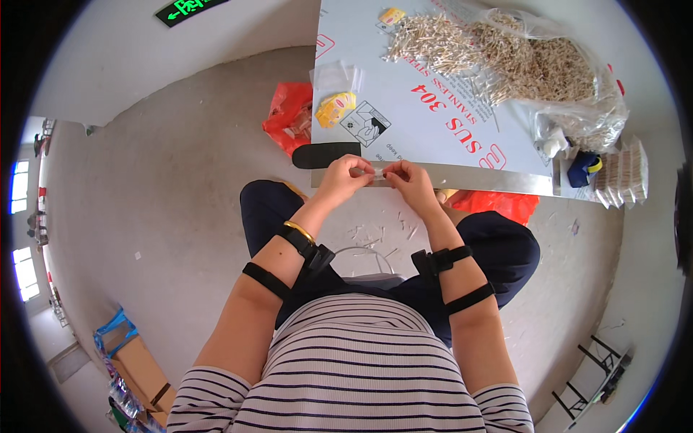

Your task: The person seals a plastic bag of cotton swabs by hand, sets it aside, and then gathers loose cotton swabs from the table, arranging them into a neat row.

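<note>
At the table's near edge, my left hand (pixel 347 175) and my right hand (pixel 409 180) face each other with fingertips pinched. Between them is a small, whitish, see-through plastic piece (pixel 379 173), and both hands grip it. It looks like a little bag, but the fingers hide most of it. A black flat strip (pixel 326 154) lies beside my left hand. Beyond it are yellow printed cards (pixel 336 110) and a stack of clear plastic bags (pixel 339 76). Farther off to the right spreads a loose pile of cotton swabs (pixel 440 45).
A large clear bag (pixel 559 72) full of swabs lies at the table's far right. Packed bundles (pixel 622 173) and a dark blue roll (pixel 582 170) sit near the right corner. Red plastic bags (pixel 289 108) (pixel 498 206) are beside and below the metal-edged table (pixel 462 177).
</note>
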Demonstrator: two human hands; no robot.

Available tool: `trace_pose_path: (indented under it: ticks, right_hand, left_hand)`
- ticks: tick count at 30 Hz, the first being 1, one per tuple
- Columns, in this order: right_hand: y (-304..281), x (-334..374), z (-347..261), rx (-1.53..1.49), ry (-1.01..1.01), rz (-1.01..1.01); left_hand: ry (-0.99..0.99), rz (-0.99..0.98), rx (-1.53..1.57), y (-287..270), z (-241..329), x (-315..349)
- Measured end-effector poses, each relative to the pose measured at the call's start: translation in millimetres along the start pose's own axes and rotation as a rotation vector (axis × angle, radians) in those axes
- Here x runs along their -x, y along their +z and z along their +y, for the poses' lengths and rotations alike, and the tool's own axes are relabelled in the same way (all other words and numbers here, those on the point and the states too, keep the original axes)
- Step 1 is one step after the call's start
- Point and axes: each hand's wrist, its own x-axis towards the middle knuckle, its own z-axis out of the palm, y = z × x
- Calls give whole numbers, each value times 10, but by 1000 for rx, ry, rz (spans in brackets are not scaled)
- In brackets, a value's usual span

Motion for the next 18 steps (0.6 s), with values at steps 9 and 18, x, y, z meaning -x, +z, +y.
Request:
trace_pose_path:
  ticks: [9, 18]
  right_hand:
    - [37, 41, -84, 129, -7, -10]
    - [13, 94, -193, 91, -60, -1]
  left_hand:
    - [-22, -19, -32, -28, -52, 38]
    - [37, -23, -38, -26, 34, 72]
